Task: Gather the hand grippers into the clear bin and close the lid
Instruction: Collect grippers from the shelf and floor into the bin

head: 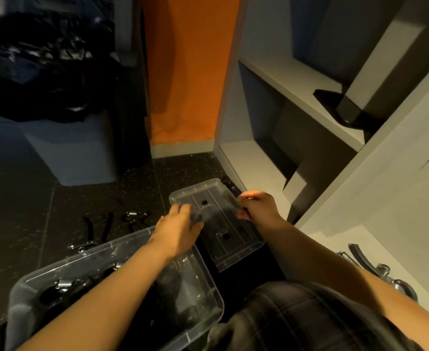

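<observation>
A person crouches on a dark speckled floor (31,211), arms reaching forward, with a pale waste bin (77,153) lined with a black bag (39,67) standing at far left. Below it, several hand grippers (102,229) with dark handles and metal coil springs lie loose on the floor, just beyond the far wall of the clear bin (18,307). The clear bin sits open at lower left and holds other grippers (64,285) in its left end. The left forearm crosses over the bin's right end, and the left hand (175,231) lies back-up on the left rim of the lid (221,224), fingers stretched toward its far corner. Blur hides whether this grip is spread flat or pinching the rim. The clear lid lies apart from the bin, just to its right, and whether it rests on the floor or is raised cannot be told. At the lid's right edge the right hand (256,209) has its fingers curled, the grip pressed onto that rim. An orange panel (190,72) rises behind, beside a pale shelving unit (284,79). At far right, further grippers (375,267) rest on a pale ledge (385,198), near the right forearm
</observation>
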